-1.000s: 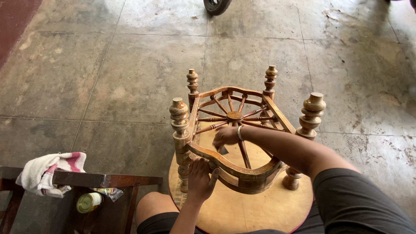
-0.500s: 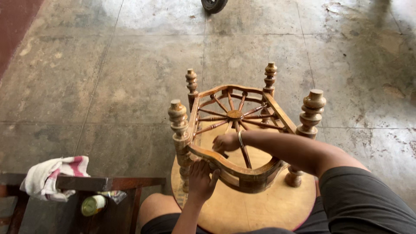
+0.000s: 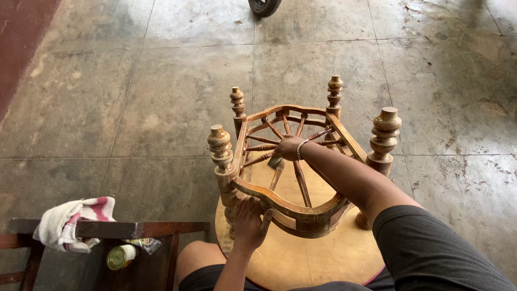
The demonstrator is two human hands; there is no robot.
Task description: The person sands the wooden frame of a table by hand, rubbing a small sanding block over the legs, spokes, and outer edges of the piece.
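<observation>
Wheel hub [image 3: 291, 144] behind the right hand [image 3: 288, 147] — black tyre [image 3: 264, 6] cut by top edge

1 wooden stool [image 3: 301, 215], upside down, w/ 4 turned legs: near-left leg [image 3: 221, 148], near-right leg [image 3: 383, 134], far-left leg [image 3: 237, 105], far-right leg [image 3: 334, 94]. 1 spoked wheel frame [image 3: 280, 134] betw. the legs; approx. 10 spokes, some hidden by the arm, so exact count unclear. 1 round seat [image 3: 323, 258] at the bottom. 2 hands: left hand [image 3: 249, 223], right hand [image 3: 288, 147], w/ 1 bracelet [image 3: 299, 149]. 1 dark wooden bench [image 3: 140, 229]. 1 cloth [image 3: 70, 221], white w/ red stripes. 1 tin can [image 3: 121, 256]. 1 black wheel [image 3: 264, 5], partly cut off at top edge.
</observation>
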